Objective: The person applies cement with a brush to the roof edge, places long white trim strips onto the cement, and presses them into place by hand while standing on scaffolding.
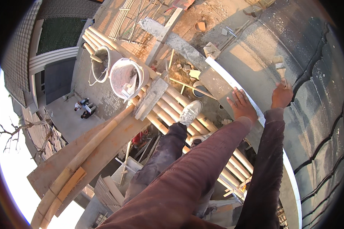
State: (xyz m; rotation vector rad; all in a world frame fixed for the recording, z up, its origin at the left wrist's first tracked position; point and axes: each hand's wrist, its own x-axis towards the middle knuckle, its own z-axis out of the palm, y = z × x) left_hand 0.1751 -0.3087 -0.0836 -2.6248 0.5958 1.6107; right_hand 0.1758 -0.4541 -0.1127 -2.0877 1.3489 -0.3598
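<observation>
I'm looking hard from here, and no word, number or sign reads clearly: nothing legible on the wooden-handled, pale-bristled paintbrush (280,66), nothing legible on the round, whitish-pink plastic bucket (118,76) either.

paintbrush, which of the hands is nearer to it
Right: the right hand holds the paintbrush by its handle; the left hand is apart, to its left, at the white edge.

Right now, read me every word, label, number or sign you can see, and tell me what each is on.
None that I can read. On the paintbrush in the right hand, the pale bucket and the grey bucket, any lettering would be too small or blurred.
</observation>
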